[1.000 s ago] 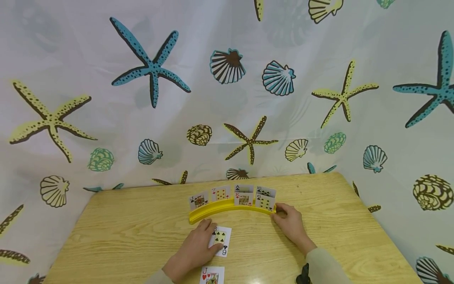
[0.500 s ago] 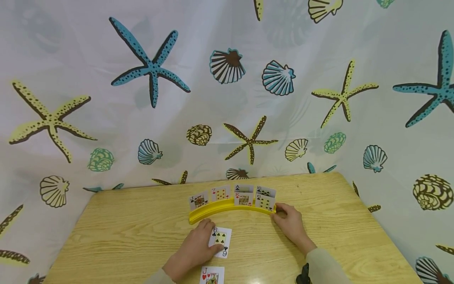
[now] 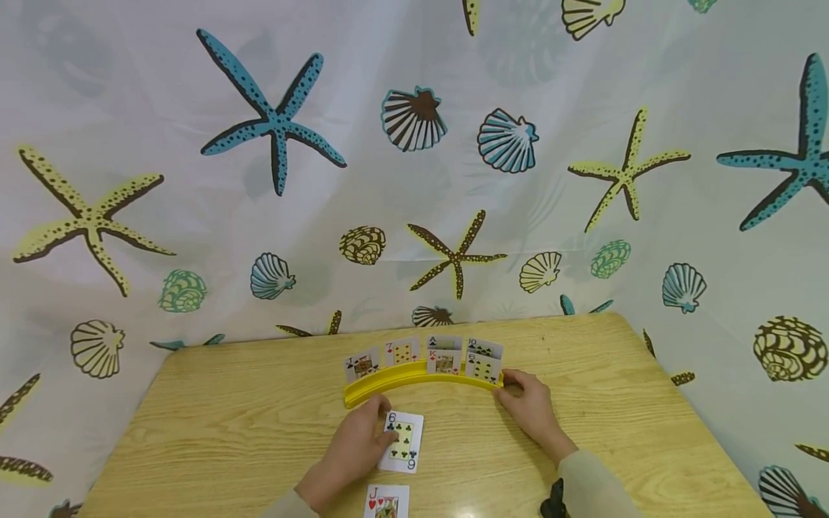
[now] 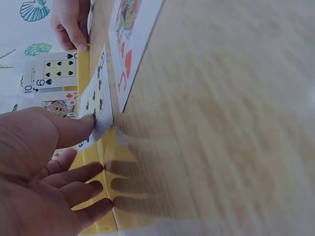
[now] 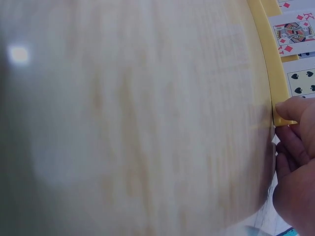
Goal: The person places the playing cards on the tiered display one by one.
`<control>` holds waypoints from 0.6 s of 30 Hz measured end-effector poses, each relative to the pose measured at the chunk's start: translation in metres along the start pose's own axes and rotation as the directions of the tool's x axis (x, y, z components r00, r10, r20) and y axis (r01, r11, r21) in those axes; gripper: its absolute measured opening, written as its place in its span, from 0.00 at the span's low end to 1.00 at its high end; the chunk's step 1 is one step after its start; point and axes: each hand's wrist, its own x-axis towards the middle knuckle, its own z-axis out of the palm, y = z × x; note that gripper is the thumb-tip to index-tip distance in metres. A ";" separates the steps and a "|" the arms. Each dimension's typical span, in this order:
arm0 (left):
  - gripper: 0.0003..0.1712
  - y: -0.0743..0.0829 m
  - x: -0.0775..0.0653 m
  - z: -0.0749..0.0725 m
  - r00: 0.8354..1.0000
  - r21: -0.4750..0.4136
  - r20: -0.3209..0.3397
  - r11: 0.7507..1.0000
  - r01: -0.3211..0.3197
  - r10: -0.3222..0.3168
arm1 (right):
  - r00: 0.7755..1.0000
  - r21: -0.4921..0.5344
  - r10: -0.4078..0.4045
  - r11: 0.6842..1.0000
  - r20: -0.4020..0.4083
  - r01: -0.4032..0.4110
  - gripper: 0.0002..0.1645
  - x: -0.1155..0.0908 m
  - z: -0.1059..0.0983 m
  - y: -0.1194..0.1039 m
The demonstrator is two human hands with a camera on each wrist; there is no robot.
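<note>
My left hand [image 3: 352, 442] pinches a six of clubs [image 3: 408, 447] by its left side, the thumb on its face. In the left wrist view the card [image 4: 102, 101] stands tilted off the table, while the other fingers spread below. My right hand [image 3: 532, 410] grips the right end of a curved yellow card holder [image 3: 387, 378], thumb in front, as the right wrist view shows. Standing in the holder are a black jack [image 3: 363, 365], a seven of diamonds [image 3: 403, 352], a king of diamonds [image 3: 444, 361] before an ace [image 3: 444, 342], and a six of spades [image 3: 483, 367] before a ten [image 3: 486, 347].
A jack of hearts [image 3: 387, 502] lies face up nearer my body, cut off by the frame's bottom edge. The wooden table [image 3: 227, 403] runs back to a white curtain [image 3: 363, 187] with starfish and shells, which also rises along the right side.
My left hand's thumb has slid up and left on the six of clubs, showing more of its face. The right hand stays on the holder's end.
</note>
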 end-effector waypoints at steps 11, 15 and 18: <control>0.17 0.000 0.005 -0.006 0.993 -0.172 -0.121 0.984 -0.038 0.017 | 1.000 -0.005 -0.007 1.000 0.007 0.007 0.25 0.000 0.000 0.001; 0.13 0.003 0.008 -0.010 0.991 -0.250 -0.136 0.968 -0.019 -0.015 | 1.000 -0.003 -0.005 1.000 0.011 0.005 0.25 0.000 0.000 0.001; 0.10 0.005 0.009 -0.013 0.988 -0.296 -0.154 0.955 -0.026 -0.020 | 1.000 -0.007 -0.006 1.000 0.012 0.007 0.25 0.000 0.000 0.001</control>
